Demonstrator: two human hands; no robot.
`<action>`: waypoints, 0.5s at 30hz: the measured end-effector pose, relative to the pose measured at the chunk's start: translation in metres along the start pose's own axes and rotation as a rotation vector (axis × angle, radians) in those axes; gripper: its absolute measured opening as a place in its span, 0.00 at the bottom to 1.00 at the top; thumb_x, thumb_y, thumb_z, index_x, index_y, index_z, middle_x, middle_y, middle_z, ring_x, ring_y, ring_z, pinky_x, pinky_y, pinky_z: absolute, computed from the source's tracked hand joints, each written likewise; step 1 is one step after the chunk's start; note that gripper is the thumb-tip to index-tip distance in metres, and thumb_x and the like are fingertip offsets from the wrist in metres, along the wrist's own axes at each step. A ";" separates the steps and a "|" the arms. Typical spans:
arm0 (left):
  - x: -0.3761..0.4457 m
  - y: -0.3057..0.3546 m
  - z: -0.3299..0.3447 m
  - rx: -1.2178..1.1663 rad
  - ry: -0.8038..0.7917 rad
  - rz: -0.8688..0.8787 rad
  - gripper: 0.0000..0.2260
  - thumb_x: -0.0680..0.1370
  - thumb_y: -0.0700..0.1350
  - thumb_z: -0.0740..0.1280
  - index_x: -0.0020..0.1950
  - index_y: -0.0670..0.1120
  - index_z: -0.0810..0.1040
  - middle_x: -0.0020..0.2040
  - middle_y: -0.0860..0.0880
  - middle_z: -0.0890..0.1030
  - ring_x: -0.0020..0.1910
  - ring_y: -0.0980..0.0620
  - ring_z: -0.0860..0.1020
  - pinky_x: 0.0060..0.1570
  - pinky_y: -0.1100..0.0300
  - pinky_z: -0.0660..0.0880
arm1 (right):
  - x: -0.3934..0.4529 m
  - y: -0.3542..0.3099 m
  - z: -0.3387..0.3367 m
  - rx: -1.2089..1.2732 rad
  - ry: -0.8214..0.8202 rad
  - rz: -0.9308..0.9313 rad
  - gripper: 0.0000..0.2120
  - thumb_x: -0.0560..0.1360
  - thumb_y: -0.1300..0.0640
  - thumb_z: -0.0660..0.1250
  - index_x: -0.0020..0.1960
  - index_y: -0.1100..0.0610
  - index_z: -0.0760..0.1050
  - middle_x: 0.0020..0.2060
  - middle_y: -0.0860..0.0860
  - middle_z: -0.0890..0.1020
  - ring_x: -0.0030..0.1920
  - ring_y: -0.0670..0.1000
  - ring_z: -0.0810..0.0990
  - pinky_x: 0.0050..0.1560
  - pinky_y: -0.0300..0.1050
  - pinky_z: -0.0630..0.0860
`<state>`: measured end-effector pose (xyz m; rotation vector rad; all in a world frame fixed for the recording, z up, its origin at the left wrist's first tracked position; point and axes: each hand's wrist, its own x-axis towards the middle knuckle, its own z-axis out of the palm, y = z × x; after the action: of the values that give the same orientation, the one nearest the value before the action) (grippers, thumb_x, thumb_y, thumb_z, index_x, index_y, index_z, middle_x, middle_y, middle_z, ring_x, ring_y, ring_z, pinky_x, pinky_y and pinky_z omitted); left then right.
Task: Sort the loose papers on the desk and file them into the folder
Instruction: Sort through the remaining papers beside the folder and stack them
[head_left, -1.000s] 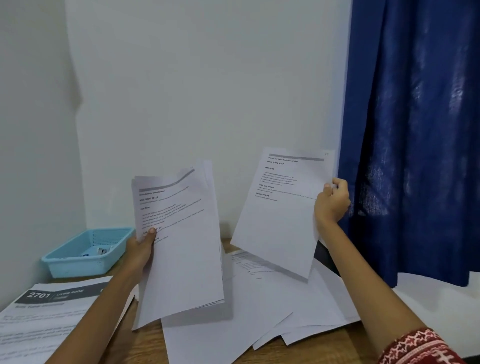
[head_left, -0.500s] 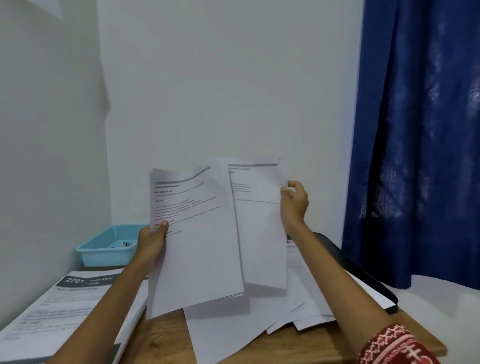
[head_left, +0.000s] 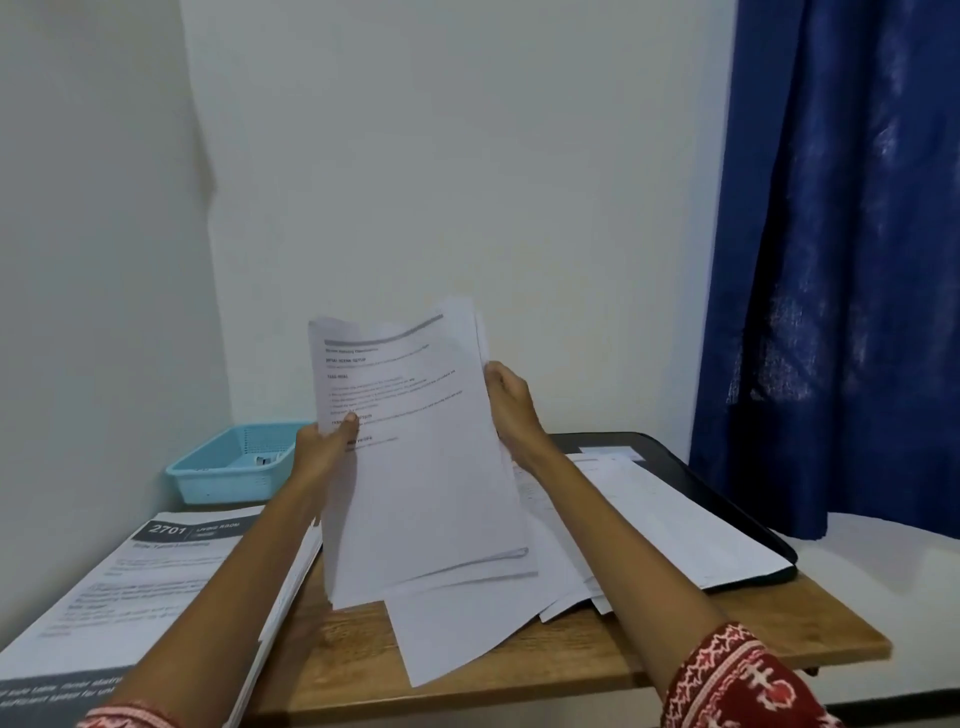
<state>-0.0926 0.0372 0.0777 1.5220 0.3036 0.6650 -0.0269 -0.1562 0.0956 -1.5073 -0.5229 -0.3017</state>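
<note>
**Single sheet merged into held stack**

Since 0.5 s ago, right hand (head_left: 511, 410) has brought its sheet against the stack (head_left: 415, 457). Left hand (head_left: 324, 447) grips the stack edge at 9 o'clock, thumb on front; right hand clasps the 3 o'clock edge. Stack upright above table (head_left: 727, 623): white printed pages, grey header bar. Loose papers (head_left: 467, 623) at 6 o'clock; black folder (head_left: 727, 493) at 4 o'clock.

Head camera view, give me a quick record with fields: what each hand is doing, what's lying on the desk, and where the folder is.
left hand: grips the held stack of papers at its left edge
right hand: holds the stack's right edge
desk: loose sheets lie under the stack
folder: black, open, at right, sheets on it
basket: light blue, back left
printed pile: front left, headed 2701
</note>
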 end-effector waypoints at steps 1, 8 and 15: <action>0.002 0.002 -0.001 0.000 0.018 0.008 0.16 0.79 0.45 0.64 0.63 0.36 0.73 0.60 0.38 0.77 0.54 0.40 0.76 0.51 0.55 0.70 | 0.000 -0.005 -0.003 -0.012 -0.061 0.036 0.23 0.82 0.48 0.53 0.48 0.68 0.73 0.38 0.57 0.77 0.38 0.49 0.69 0.42 0.42 0.67; 0.019 -0.008 -0.034 0.036 0.164 -0.055 0.17 0.80 0.44 0.61 0.66 0.37 0.69 0.63 0.39 0.74 0.62 0.39 0.72 0.59 0.53 0.68 | 0.008 0.016 -0.070 -0.166 0.174 0.219 0.08 0.79 0.56 0.61 0.46 0.57 0.77 0.42 0.57 0.82 0.31 0.51 0.78 0.35 0.42 0.77; 0.024 -0.030 -0.033 0.055 0.219 -0.080 0.18 0.80 0.44 0.61 0.69 0.38 0.67 0.66 0.40 0.72 0.64 0.39 0.70 0.64 0.49 0.67 | 0.005 0.054 -0.117 -0.389 0.406 0.346 0.10 0.74 0.68 0.61 0.43 0.55 0.76 0.47 0.57 0.82 0.36 0.53 0.79 0.43 0.48 0.79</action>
<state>-0.0861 0.0805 0.0522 1.4826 0.5498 0.7668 0.0207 -0.2680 0.0536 -1.8181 0.1309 -0.4403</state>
